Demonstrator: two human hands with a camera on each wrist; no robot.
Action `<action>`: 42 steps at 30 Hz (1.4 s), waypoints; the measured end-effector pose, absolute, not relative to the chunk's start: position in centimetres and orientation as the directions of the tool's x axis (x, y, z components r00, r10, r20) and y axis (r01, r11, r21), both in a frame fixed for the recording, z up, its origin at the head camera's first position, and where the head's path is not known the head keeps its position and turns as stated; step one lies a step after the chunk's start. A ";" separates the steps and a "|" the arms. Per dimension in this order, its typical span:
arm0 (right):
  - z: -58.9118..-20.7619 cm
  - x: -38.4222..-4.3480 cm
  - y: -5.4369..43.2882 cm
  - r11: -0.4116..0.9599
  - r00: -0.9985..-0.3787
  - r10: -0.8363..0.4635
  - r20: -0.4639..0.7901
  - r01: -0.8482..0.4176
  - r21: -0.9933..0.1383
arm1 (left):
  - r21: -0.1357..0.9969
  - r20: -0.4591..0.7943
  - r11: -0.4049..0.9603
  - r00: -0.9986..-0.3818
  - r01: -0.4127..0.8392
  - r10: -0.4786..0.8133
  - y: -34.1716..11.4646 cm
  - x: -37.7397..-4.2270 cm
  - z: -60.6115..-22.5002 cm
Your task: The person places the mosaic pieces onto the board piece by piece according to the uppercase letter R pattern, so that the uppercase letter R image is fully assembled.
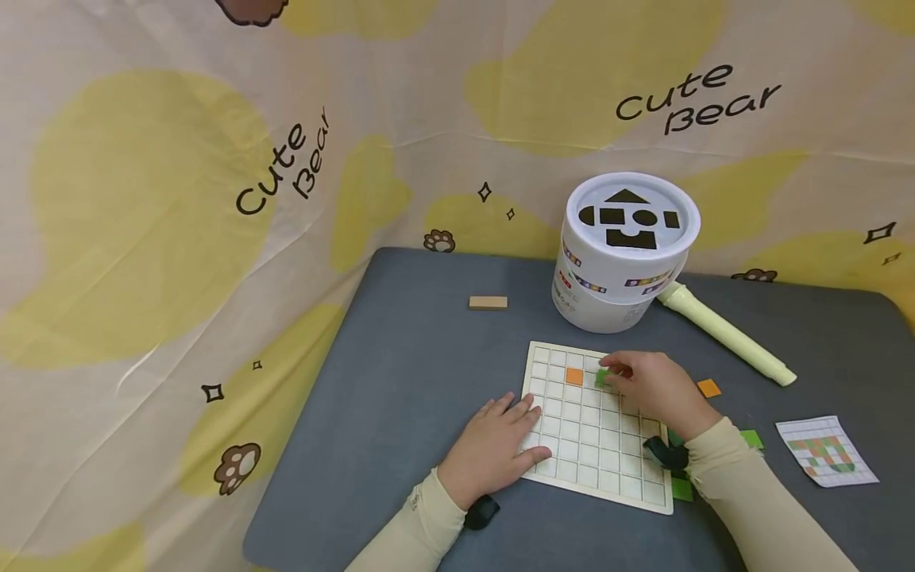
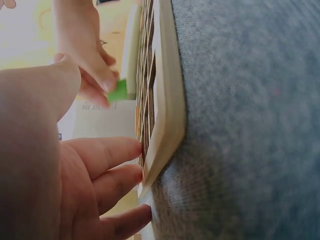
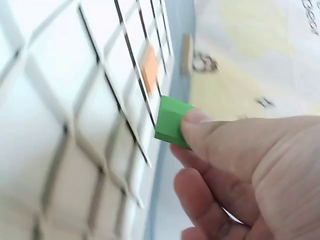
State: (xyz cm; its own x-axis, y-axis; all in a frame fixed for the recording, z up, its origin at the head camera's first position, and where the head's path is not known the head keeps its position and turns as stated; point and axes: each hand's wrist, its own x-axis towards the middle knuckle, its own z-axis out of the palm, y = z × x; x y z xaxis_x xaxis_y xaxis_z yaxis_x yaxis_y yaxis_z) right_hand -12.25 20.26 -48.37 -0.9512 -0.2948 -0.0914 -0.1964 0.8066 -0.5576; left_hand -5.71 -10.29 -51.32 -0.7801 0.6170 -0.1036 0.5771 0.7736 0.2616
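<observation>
A white square grid board (image 1: pixel 588 454) with raised dividing lines lies on the table. My right hand (image 1: pixel 659 391) pinches a green square tile (image 3: pixel 172 120) between thumb and fingers, close over the far rows of the grid. One orange tile (image 1: pixel 574 376) sits in a cell just left of it. My left hand (image 1: pixel 492 453) rests along the board's left side with its fingers spread. In the left wrist view, its fingertips (image 2: pixel 133 173) are right at the wooden rim.
Behind the board stand a white bucket (image 1: pixel 604 306) with shaped holes in its lid and a pale yellow tube (image 1: pixel 729 334). A wooden block (image 1: pixel 488 303) lies farther left. On the right are a loose orange tile (image 1: pixel 708 388), green tiles (image 1: pixel 751 439) and a pattern card (image 1: pixel 827 451).
</observation>
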 end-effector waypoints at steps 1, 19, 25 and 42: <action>-48.7 -12.5 19.8 0.801 -0.948 -0.310 -0.080 -0.214 -0.559 | 0.264 -0.106 0.775 -0.781 0.575 0.615 -10.2 -5.7 -51.4; -49.2 -11.2 18.0 0.822 -0.914 -0.402 -0.056 -0.333 -0.462 | 0.305 -0.112 0.806 -0.821 0.507 0.559 -11.0 -4.9 -51.6; -47.8 -9.6 22.7 0.880 -0.974 -0.222 -0.032 -0.186 -0.437 | 0.323 -0.109 0.803 -0.823 0.501 0.558 -11.3 -4.8 -51.6; -50.6 -8.1 31.1 0.939 -0.984 0.064 -0.168 0.117 -0.323 | 0.310 -0.099 0.773 -0.789 0.554 0.606 -10.3 -5.6 -52.1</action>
State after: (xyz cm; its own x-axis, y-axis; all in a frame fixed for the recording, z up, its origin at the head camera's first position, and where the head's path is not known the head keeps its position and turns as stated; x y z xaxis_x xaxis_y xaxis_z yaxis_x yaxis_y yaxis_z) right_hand -8.10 31.12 -50.61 -0.9836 0.0642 -0.1683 0.1166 0.9391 -0.3231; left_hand -5.57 -10.26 -52.06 -0.7895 0.6057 -0.0993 0.5539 0.7728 0.3098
